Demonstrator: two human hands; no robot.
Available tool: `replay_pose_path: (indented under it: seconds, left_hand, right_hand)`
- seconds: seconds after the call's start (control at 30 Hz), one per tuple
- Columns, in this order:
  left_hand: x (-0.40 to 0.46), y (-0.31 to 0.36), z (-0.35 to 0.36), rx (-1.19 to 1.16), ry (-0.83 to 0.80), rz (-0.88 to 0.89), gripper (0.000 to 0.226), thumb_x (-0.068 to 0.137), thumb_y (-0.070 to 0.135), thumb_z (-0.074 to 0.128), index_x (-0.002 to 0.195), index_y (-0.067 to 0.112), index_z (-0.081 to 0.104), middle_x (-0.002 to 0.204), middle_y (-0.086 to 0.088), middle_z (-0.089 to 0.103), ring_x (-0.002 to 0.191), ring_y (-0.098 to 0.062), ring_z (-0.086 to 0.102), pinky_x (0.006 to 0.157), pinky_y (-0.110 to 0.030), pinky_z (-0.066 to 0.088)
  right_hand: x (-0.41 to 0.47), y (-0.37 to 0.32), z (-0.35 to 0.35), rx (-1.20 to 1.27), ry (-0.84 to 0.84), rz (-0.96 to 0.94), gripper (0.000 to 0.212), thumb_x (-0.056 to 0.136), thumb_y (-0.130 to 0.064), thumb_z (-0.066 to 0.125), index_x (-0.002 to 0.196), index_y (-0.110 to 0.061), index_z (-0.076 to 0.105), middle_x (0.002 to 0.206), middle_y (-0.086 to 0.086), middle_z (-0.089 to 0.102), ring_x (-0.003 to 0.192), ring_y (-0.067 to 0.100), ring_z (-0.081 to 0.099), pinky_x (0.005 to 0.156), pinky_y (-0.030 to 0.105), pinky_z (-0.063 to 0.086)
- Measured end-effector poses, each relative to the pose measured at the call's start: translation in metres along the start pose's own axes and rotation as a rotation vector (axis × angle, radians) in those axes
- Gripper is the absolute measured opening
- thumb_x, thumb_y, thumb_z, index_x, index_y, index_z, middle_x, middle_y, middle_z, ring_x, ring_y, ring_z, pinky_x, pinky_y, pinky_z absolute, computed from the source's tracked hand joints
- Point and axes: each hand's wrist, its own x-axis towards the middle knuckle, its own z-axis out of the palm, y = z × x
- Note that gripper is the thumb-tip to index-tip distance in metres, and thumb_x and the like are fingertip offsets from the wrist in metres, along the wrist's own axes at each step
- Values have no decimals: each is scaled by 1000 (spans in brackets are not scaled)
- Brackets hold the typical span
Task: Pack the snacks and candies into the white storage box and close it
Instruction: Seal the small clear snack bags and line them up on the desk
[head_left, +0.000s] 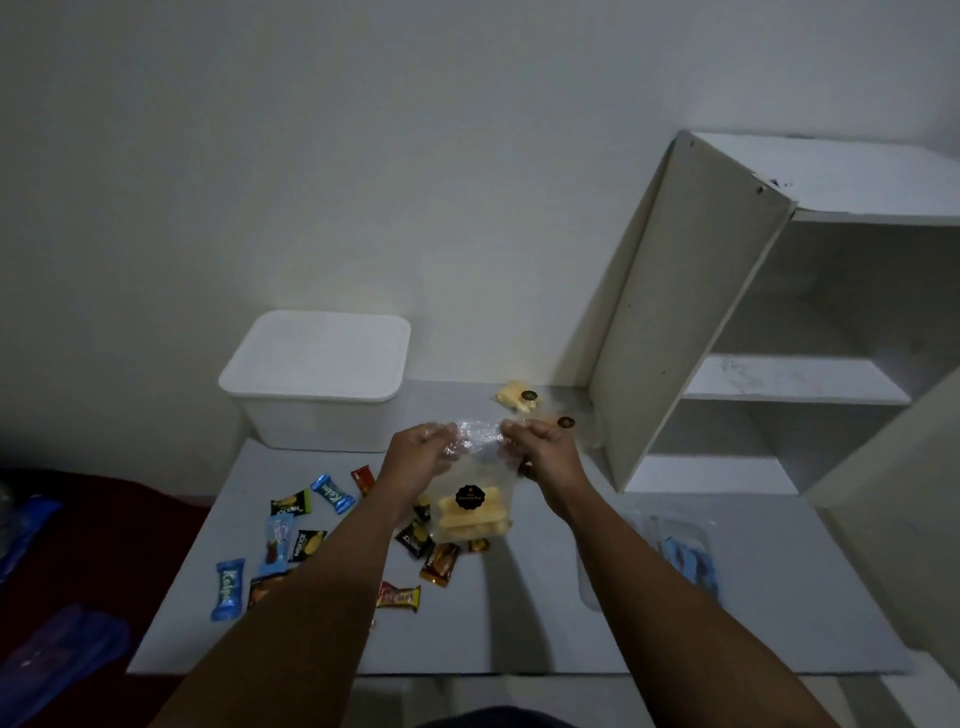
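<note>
Both hands, left hand (420, 451) and right hand (545, 451), are pinched on the crinkled top of a clear plastic bag of pale yellow snack sticks (470, 506), which hangs below the fingers; the lidded white plastic storage box (317, 379) is seen beyond the left fingers.

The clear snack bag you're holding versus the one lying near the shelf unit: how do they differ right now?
The held snack bag hangs upright above the table, its top pinched by the left hand and right hand; the far snack bag lies flat on the table, untouched. The held bag hangs in front of scattered candies; the far one lies apart, by the shelf unit. Both are clear, hold pale yellow snacks and carry a round black sticker.
</note>
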Motion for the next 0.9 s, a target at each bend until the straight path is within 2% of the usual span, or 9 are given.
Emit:
replay_pose_path:
  seconds: [0.17, 0.23, 0.3, 0.43, 0.5, 0.63, 0.73, 0.8, 0.9]
  left_hand:
    - [11, 7, -26, 20, -84, 28, 18, 97, 20, 65, 99, 5, 74, 90, -14, 77, 81, -20, 72, 72, -21, 58]
    - [15, 8, -38, 23, -104, 22, 16, 97, 21, 65, 97, 8, 73, 87, -13, 78, 78, -19, 72, 73, -24, 57]
    - [20, 8, -51, 26, -128, 14, 17, 99, 23, 62, 100, 9, 73, 90, -13, 78, 78, -19, 72, 75, -27, 57]
    - [30, 2, -75, 100, -171, 37, 26, 102, 25, 56, 97, 8, 74, 88, -8, 78, 75, -10, 73, 68, -17, 55]
    - [32, 0, -83, 153, -209, 46, 28, 102, 28, 56, 98, 8, 75, 85, -5, 78, 74, -8, 73, 66, -15, 53]
    - [33, 0, -94, 187, -297, 26, 27, 101, 30, 57, 98, 10, 76, 85, -5, 79, 76, -10, 72, 70, -20, 55]
    - [35, -4, -98, 183, -329, 2, 22, 97, 29, 64, 98, 11, 76, 86, -5, 80, 81, -15, 74, 77, -27, 56]
    - [37, -4, -100, 184, -330, 11, 20, 96, 27, 66, 95, 11, 77, 85, -5, 80, 82, -16, 74, 75, -25, 57]
    - [41, -1, -102, 174, -300, 49, 17, 96, 24, 66, 91, 12, 77, 81, -3, 78, 77, -12, 72, 67, -18, 53]
  right_hand:
    - [-3, 1, 44, -64, 37, -51, 12, 90, -17, 76, 86, -6, 74, 76, 5, 71, 73, 16, 65, 68, 27, 54]
    - [-3, 3, 58, -95, 75, -71, 13, 92, -17, 74, 83, -8, 72, 73, 5, 69, 68, 14, 63, 66, 24, 52]
    - [-3, 7, 69, -95, 102, -62, 15, 91, -20, 75, 81, -10, 72, 70, 4, 69, 65, 14, 63, 67, 29, 51]
    - [-6, 17, 87, -42, 128, -11, 18, 86, -28, 80, 88, -10, 78, 78, 5, 75, 73, 15, 70, 74, 38, 51]
    - [-10, 20, 95, -32, 131, -3, 15, 85, -26, 80, 90, -12, 80, 85, 5, 78, 77, 15, 70, 75, 36, 52]
    - [-14, 23, 106, -41, 138, -30, 10, 88, -14, 77, 81, -8, 75, 77, 6, 72, 72, 16, 65, 73, 33, 51]
    - [-16, 22, 109, -78, 99, -18, 13, 90, -14, 75, 91, -1, 73, 83, 9, 71, 77, 17, 65, 74, 32, 52]
    - [-17, 21, 112, -61, 92, 13, 19, 90, -15, 74, 97, 2, 74, 85, 9, 73, 77, 16, 67, 74, 32, 54]
    - [-18, 21, 116, -26, 121, 40, 19, 89, -21, 76, 99, -4, 77, 84, 6, 75, 77, 15, 70, 76, 32, 55]
